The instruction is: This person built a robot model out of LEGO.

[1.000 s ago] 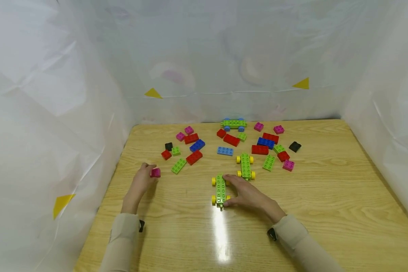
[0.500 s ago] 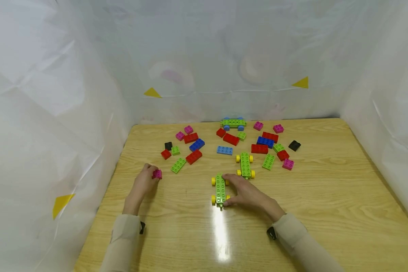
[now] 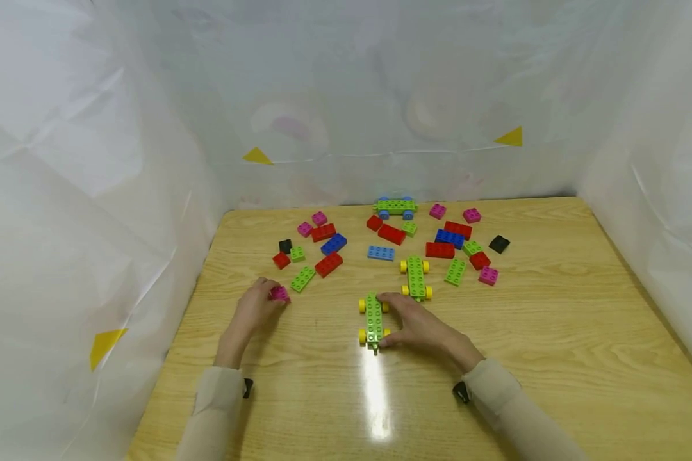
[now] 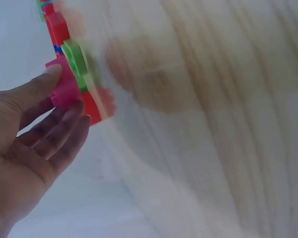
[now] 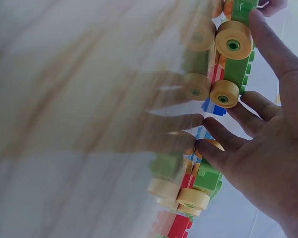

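My left hand (image 3: 256, 308) pinches a pink toy building brick (image 3: 280, 294) between thumb and fingers, low over the left of the table. In the left wrist view the thumb lies on one side of the pink brick (image 4: 65, 88), with fingertips on the other. My right hand (image 3: 420, 325) holds a green wheeled base (image 3: 374, 318) by its two ends, thumb at the near end and forefinger at the far end. The yellow wheels of this studded car base stand on the table. Just behind it is another green base with yellow wheels (image 3: 416, 279).
Several loose bricks lie left and right across the back, among them a red brick (image 3: 329, 264), a green brick (image 3: 303, 278) and a black piece (image 3: 499, 244). A green base with blue wheels (image 3: 396, 207) stands at the table's (image 3: 553, 358) back edge. White sheeting (image 3: 346, 115) encloses the table.
My left hand has slid right with the pink brick, toward the middle of the table. The right hand and the wheeled base have stayed in place.
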`<state>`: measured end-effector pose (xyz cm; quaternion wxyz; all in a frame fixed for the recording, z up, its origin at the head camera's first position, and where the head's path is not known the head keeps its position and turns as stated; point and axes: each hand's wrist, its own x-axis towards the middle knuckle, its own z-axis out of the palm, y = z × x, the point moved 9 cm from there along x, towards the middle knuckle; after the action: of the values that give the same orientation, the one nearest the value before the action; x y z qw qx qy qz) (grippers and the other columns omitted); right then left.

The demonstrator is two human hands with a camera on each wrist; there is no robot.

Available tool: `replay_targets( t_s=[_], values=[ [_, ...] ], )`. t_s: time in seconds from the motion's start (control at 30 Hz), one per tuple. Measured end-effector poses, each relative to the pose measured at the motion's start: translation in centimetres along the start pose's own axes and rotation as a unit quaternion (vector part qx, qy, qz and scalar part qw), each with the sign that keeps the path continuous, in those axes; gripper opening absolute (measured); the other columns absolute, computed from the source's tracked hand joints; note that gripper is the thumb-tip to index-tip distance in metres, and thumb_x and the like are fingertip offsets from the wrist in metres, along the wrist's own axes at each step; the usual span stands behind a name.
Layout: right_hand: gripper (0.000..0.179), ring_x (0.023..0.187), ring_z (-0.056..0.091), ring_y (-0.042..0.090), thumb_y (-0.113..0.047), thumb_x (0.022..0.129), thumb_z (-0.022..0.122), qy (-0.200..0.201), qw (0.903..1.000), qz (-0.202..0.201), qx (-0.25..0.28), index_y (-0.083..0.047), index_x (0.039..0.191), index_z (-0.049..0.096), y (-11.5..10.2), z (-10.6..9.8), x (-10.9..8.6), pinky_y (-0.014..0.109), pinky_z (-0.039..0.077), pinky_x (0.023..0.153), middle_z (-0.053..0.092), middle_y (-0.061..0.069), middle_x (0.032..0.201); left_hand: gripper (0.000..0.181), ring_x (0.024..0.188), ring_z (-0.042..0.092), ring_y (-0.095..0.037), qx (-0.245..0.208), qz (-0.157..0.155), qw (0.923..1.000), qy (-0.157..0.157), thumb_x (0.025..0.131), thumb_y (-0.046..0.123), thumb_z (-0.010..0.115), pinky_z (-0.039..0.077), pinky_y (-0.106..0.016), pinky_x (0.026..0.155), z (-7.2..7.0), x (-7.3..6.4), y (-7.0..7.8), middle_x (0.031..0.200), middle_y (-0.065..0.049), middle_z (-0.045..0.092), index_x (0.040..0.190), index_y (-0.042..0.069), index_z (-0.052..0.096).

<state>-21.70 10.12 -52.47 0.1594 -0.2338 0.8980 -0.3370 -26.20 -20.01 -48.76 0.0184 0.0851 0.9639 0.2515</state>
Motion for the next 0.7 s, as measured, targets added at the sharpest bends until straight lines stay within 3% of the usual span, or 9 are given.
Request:
replay_targets(
  t_s=[0.3, 0.53, 0.7],
  values=[
    [0.095, 0.138, 0.034, 0.023, -0.051, 0.071, 0.080, 0.001, 1.0000, 0.000, 0.002, -0.014, 0.147, 0.038, -0.1, 0.0, 0.1, 0.044, 0.029, 0.111, 0.040, 0.004, 0.148, 0.032, 0.090, 0.059, -0.025, -0.065, 0.085, 0.9930, 0.050, 0.084, 0.011, 0.075, 0.051, -0.040, 0.076, -0.3, -0.8, 5.2, 0.104, -0.009, 0.059, 0.112, 0.000, 0.065],
    [0.095, 0.137, 0.035, 0.024, -0.051, 0.071, 0.081, 0.009, 0.9998, -0.018, -0.001, -0.012, 0.146, 0.039, -0.2, -0.1, 0.1, 0.044, 0.029, 0.111, 0.041, 0.005, 0.147, 0.032, 0.090, 0.060, -0.025, -0.077, 0.137, 0.9861, 0.053, 0.082, 0.009, 0.077, 0.052, -0.036, 0.074, 0.7, -1.2, 9.1, 0.103, -0.005, 0.058, 0.111, 0.003, 0.066],
    [0.095, 0.137, 0.035, 0.025, -0.051, 0.071, 0.081, 0.008, 0.9998, -0.019, -0.002, -0.012, 0.146, 0.039, -0.3, -0.1, 0.1, 0.045, 0.029, 0.111, 0.041, 0.006, 0.147, 0.030, 0.091, 0.059, -0.024, -0.091, 0.162, 0.9816, 0.047, 0.082, 0.012, 0.077, 0.052, -0.034, 0.076, 2.1, -1.1, 11.0, 0.102, -0.003, 0.058, 0.110, 0.005, 0.067]
  ],
)
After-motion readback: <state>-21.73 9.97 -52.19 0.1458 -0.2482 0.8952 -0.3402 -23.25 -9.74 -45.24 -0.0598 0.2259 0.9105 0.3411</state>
